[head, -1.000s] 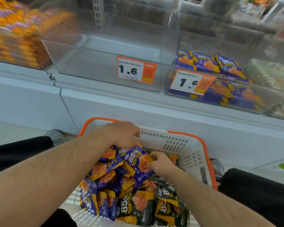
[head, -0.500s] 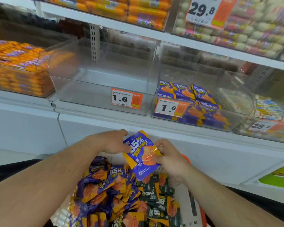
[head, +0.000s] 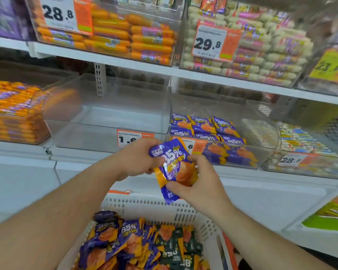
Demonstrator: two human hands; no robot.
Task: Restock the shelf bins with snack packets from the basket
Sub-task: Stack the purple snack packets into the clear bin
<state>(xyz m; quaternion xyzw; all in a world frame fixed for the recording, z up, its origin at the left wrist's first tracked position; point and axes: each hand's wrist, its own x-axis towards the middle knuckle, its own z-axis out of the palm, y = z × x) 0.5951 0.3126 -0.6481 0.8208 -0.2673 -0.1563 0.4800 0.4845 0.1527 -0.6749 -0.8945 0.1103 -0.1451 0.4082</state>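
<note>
- Head view: I see one purple-and-orange snack packet (head: 174,168) held up in front of the shelf, above the basket (head: 164,206). My left hand (head: 139,158) pinches its top-left edge with curled fingers; my right hand (head: 195,180) grips its right side, thumb under the lower edge.
- Behind it stand a clear bin (head: 109,117) with nothing in it and a second bin (head: 248,152) partly stocked with matching packets. The basket holds purple and dark green packets.
- The packet reads "85%"; upper price tags read "28.8" and "29.8".
</note>
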